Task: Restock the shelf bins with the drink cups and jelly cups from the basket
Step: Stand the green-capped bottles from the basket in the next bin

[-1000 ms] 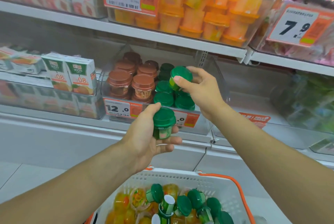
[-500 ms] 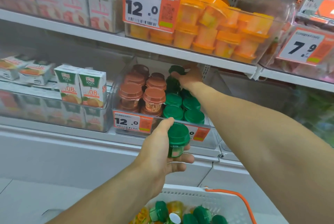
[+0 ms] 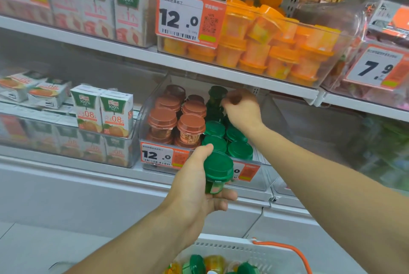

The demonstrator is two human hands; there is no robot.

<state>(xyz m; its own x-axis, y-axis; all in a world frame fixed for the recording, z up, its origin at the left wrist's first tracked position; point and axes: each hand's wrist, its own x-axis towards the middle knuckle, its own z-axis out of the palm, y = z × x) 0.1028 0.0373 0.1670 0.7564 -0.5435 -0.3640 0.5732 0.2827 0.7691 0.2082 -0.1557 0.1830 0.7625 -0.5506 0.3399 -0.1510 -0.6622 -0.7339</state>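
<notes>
My left hand (image 3: 194, 187) grips a green-lidded cup (image 3: 218, 171) in front of the clear shelf bin (image 3: 146, 107), just below its front edge. The bin holds brown-lidded cups (image 3: 191, 123) on the left and green-lidded cups (image 3: 240, 149) on the right. My right hand (image 3: 242, 109) reaches deep into the bin, fingers curled against a green-lidded cup (image 3: 217, 94) that stands on top of the back stack. Shadow hides whether the fingers still hold it. The white basket (image 3: 232, 249) at the bottom holds more green-lidded cups and orange jelly cups.
A shelf board runs close above my right hand. On it stands a bin of orange jelly cups (image 3: 254, 52) with a 12.0 price tag. Juice cartons (image 3: 101, 110) fill the bin to the left. The basket has an orange handle (image 3: 287, 248).
My right hand carried its green-lidded cup from the bin's front to the back stack. My left hand stayed in front of the bin with its cup. The view moved closer and upward.
</notes>
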